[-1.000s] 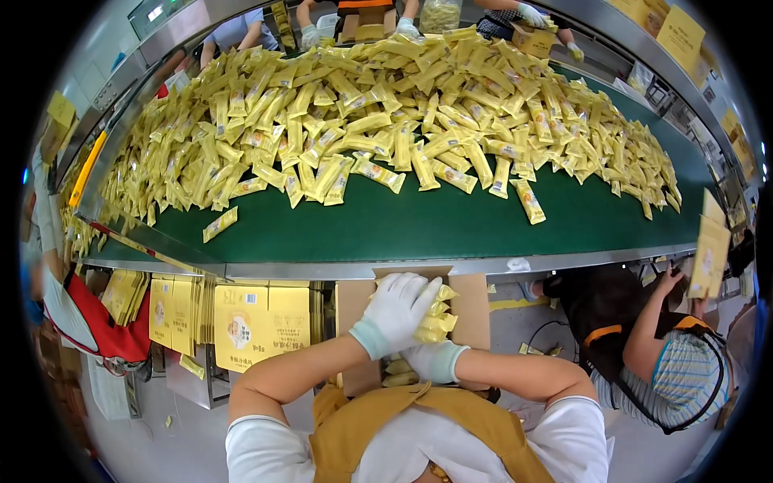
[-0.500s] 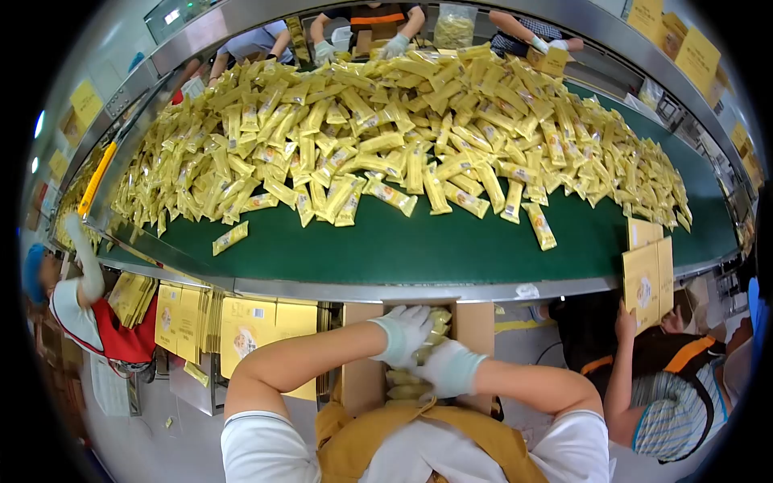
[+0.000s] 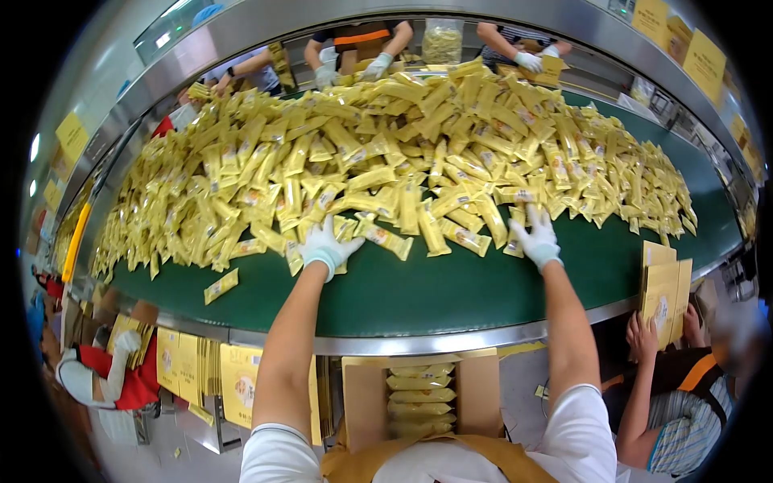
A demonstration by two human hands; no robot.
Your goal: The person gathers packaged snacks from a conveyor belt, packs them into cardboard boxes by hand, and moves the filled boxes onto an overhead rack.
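Observation:
On the green belt (image 3: 419,298) lies a large heap of yellow wrapped packets (image 3: 386,153). My left hand (image 3: 326,245), in a white glove, has its fingers spread over packets at the heap's front edge. Further right, my gloved right hand (image 3: 537,239) touches the front edge too, fingers apart. Neither glove is closed round a packet. Below the belt, close to my body, stands an open cardboard box (image 3: 479,394) with its flaps out and several packets (image 3: 420,396) stacked in rows inside.
Flat yellow cartons (image 3: 239,386) stand upright at the lower left. A co-worker (image 3: 684,402) at the right holds a folded carton (image 3: 666,294). Another person (image 3: 113,374) is at the left. Across the belt, several gloved co-workers work. A metal rim (image 3: 403,344) edges the belt.
Both my hands have left the box and reached forward to the heap, and have opened. The packets inside the box now show. The co-worker at the left has lowered an arm to the cartons.

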